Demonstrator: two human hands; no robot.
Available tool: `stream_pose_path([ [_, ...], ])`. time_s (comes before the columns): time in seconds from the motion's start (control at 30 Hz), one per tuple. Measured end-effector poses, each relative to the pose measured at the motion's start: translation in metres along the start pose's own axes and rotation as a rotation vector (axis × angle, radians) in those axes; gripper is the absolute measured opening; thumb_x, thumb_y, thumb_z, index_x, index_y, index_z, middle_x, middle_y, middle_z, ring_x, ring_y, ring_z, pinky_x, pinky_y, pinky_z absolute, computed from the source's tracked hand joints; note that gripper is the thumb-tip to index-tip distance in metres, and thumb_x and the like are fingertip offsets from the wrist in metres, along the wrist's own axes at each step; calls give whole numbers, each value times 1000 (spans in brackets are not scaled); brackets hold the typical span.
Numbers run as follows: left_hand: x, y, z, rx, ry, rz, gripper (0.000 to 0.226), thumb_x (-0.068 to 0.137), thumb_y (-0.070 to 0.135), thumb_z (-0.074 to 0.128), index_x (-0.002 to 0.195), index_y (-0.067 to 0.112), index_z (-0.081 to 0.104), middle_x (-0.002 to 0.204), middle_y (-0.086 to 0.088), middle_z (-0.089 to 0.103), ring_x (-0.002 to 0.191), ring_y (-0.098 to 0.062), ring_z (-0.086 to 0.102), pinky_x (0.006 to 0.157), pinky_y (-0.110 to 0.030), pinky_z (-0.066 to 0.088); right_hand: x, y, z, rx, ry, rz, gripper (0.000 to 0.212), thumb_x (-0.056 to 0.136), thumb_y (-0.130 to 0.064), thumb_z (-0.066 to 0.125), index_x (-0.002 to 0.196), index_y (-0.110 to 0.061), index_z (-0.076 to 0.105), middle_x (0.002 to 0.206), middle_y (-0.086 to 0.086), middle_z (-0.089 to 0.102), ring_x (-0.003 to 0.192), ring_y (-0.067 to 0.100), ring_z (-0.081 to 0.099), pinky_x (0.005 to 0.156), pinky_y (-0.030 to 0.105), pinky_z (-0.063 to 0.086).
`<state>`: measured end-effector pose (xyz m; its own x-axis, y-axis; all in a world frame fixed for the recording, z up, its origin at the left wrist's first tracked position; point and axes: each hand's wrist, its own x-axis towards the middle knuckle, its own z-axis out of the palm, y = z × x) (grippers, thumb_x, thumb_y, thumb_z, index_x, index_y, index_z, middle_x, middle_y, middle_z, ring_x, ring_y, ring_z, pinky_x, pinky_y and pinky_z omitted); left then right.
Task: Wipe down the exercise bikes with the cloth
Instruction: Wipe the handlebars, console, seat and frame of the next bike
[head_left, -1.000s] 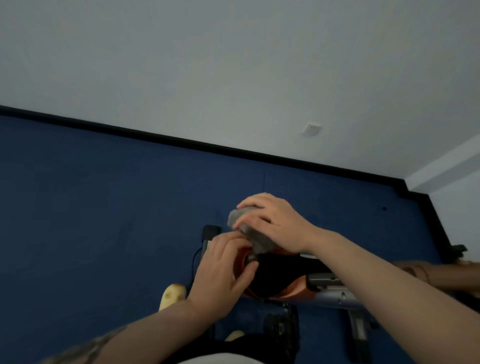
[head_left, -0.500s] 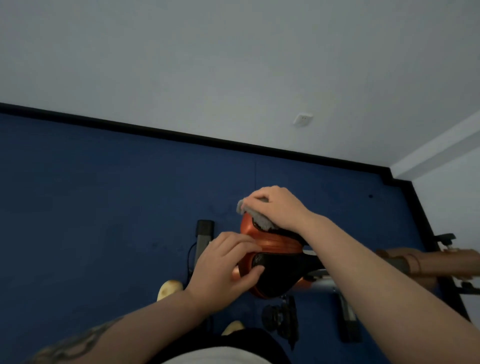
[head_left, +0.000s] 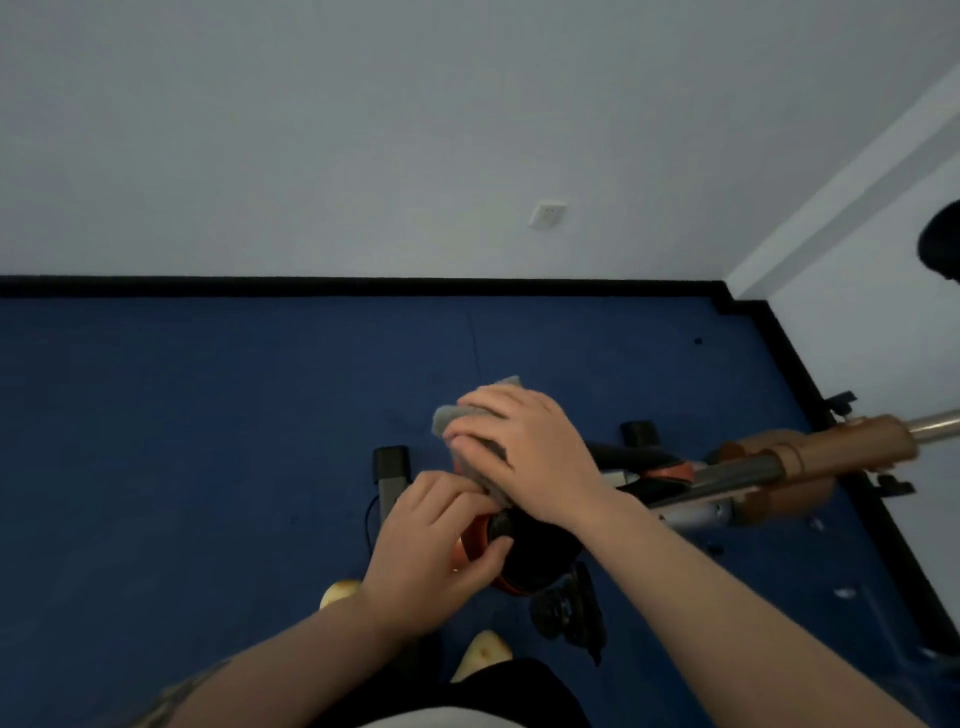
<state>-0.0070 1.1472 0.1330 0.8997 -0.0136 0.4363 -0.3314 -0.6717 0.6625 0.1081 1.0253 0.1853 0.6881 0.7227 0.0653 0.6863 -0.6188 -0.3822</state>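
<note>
An exercise bike with orange and black parts stands on the blue floor below me. Its orange-edged black saddle is under my hands. My right hand presses a grey cloth flat onto the far end of the saddle. The near left side of the saddle is gripped by my left hand, fingers curled over its orange rim. A black pedal hangs below the saddle.
The bike's base bar ends in black caps on the blue floor. A white wall with a socket lies ahead, a black skirting along it. My yellowish shoes show near the bottom. The handlebar post reaches right.
The view has swung, so the wall line now runs level and more of the bike shows at right. My right hand with the cloth slid across the saddle's far end; my left hand kept its grip.
</note>
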Motion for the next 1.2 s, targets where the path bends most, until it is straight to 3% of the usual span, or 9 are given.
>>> stream_pose_path([
  [0.17, 12, -6, -8, -180, 28, -98, 12, 90, 29, 55, 100, 28, 61, 105, 20, 55, 99, -7, 55, 81, -33, 48, -14, -4, 7, -24, 288, 560, 32, 100, -42, 40, 118, -33, 64, 115, -7, 65, 107, 17, 57, 91, 36, 37],
  [0.3, 32, -11, -9, -227, 103, -208, 11, 94, 28, 46, 94, 31, 57, 97, 23, 52, 94, -8, 54, 82, -24, 44, -24, -4, 6, -85, 202, 366, 36, 99, -46, 34, 124, -36, 59, 124, -7, 61, 114, 14, 52, 92, 36, 37],
  [0.47, 69, -6, -5, -247, 107, -254, 13, 91, 23, 47, 92, 32, 56, 96, 22, 52, 97, -8, 53, 86, -13, 38, -32, 26, -7, -257, 227, 707, 34, 101, -36, 32, 93, -26, 64, 90, -3, 68, 90, 24, 60, 77, 37, 33],
  [0.57, 90, 1, 3, -288, 133, -278, 17, 92, 17, 50, 91, 32, 56, 96, 19, 53, 97, -8, 54, 84, -15, 40, -29, -14, 14, -121, 332, 533, 33, 99, -39, 34, 116, -31, 61, 109, -7, 65, 103, 16, 55, 91, 38, 36],
  [0.67, 105, 6, 14, -224, -58, -253, 17, 93, 13, 53, 99, 28, 57, 102, 15, 56, 99, -8, 54, 87, -26, 44, -44, 9, 2, -107, 257, 465, 35, 100, -42, 36, 123, -32, 60, 115, -9, 65, 109, 15, 55, 98, 37, 36],
  [0.8, 109, 7, 27, 204, -363, -152, 26, 99, 30, 45, 120, 27, 59, 123, 11, 59, 115, -11, 52, 95, -33, 39, -61, 27, -2, -138, 409, 787, 27, 100, -34, 43, 105, -25, 69, 101, -5, 67, 106, 18, 56, 108, 45, 30],
  [0.97, 110, 6, 25, 285, -400, -92, 30, 100, 30, 40, 112, 27, 67, 112, 11, 68, 107, -12, 58, 85, -32, 45, -79, 28, 1, -136, 330, 564, 36, 100, -36, 39, 122, -22, 64, 114, -3, 62, 114, 18, 51, 110, 45, 30],
  [1.1, 110, 9, 25, 293, -395, -96, 31, 100, 27, 41, 111, 25, 70, 109, 10, 70, 100, -12, 62, 79, -30, 47, -82, 47, -6, 44, 570, 956, 31, 102, -31, 42, 115, -15, 65, 117, 3, 59, 118, 25, 48, 107, 38, 33],
  [1.2, 111, 8, 25, 306, -383, -88, 33, 98, 28, 40, 107, 25, 71, 104, 10, 70, 93, -11, 62, 71, -29, 47, -80, 28, 18, -72, 539, 914, 41, 101, -37, 33, 125, -18, 60, 135, 6, 50, 133, 28, 36, 113, 47, 27],
])
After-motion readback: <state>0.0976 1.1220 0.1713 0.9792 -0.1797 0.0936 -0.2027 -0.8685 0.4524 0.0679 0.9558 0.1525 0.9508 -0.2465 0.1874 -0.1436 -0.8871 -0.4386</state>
